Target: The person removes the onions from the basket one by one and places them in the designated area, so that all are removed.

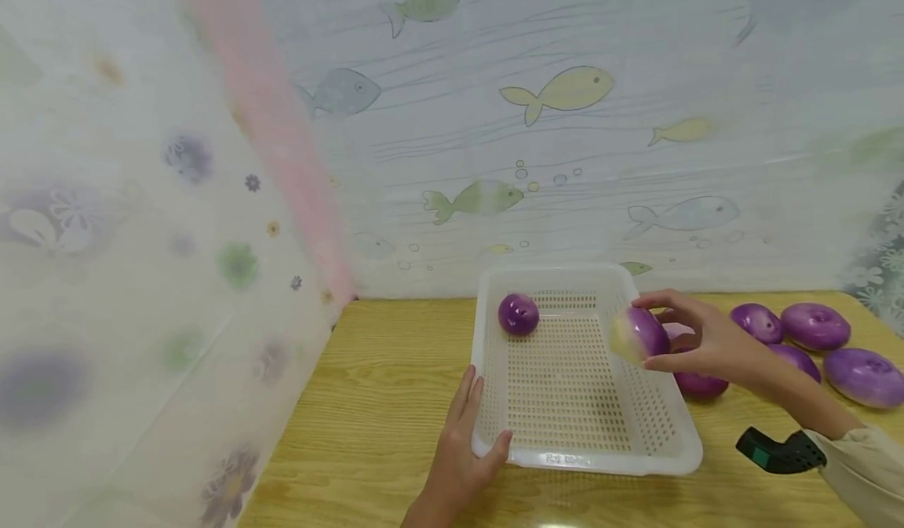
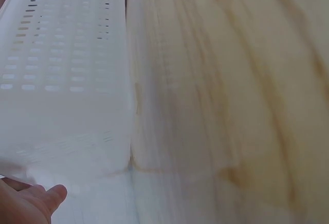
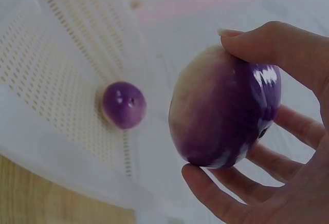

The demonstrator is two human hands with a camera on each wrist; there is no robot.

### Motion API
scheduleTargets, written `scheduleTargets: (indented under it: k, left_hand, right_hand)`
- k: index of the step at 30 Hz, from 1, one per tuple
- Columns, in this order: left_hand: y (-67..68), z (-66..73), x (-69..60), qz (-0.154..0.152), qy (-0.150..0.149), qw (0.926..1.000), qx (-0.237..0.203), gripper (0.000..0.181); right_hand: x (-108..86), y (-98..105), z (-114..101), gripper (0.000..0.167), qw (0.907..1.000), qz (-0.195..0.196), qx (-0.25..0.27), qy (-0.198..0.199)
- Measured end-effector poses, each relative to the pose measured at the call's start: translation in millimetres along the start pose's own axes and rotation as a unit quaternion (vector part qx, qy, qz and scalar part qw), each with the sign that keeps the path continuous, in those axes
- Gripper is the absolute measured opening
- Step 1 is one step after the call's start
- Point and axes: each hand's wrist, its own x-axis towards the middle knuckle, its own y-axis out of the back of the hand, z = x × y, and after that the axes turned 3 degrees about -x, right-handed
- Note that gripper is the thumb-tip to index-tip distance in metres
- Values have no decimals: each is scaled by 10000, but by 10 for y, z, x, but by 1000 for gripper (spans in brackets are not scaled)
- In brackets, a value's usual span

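Observation:
My right hand holds a glossy purple onion with a cream-coloured side, pinched between thumb and fingertips over the basket's right edge. In the right wrist view the thumb presses its top and fingers support it from below. A white perforated plastic basket stands on the table. Inside, near its far left corner, lies another purple onion, also visible in the right wrist view. My left hand rests against the basket's near left corner, fingers along the side and thumb at the front rim.
Several more purple onions lie on the wooden table right of the basket, one of them close against it behind my right hand. A wall covering with printed fish rises behind the table, and a flowered one stands at the left.

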Motion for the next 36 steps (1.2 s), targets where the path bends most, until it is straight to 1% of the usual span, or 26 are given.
scheduleTargets:
  k: [3, 4, 11, 15, 19, 21, 25, 30, 36]
  left_hand:
    - [3, -2, 3, -28, 9, 10000, -7, 73]
    - [0, -7, 5, -6, -36, 10000, 4, 73]
    - [-17, -23, 3, 18, -109, 9999, 56, 73]
    - [-19, -29, -3, 40, -130, 9999, 75, 74]
    - [-2, -11, 2, -3, -80, 9999, 71, 74]
    - [7, 0, 9, -33, -42, 10000, 48, 74]
    - [17, 8, 19, -82, 14, 9999, 62, 74]
    - [17, 3, 14, -100, 9, 9999, 32, 73]
    - [15, 11, 6, -100, -10, 9999, -37, 72]
  right_hand:
    - [-62, 34, 14, 69, 9999, 66, -93, -17]
    - [-83, 45, 22, 68, 9999, 78, -89, 13]
    - [-226, 121, 89, 66, 9979, 206, -439, 420]
    - [-311, 143, 150, 66, 9978, 201, -334, 543]
    - [-412, 158, 209, 68, 9979, 350, -347, 421]
    - [-466, 162, 238, 68, 9973, 467, -467, 313]
    - [-567, 173, 297, 68, 9968, 532, -582, 109]
    - [-665, 181, 400, 65, 9960, 582, -667, -71]
    - [-782, 172, 529, 65, 9931, 797, -831, -238]
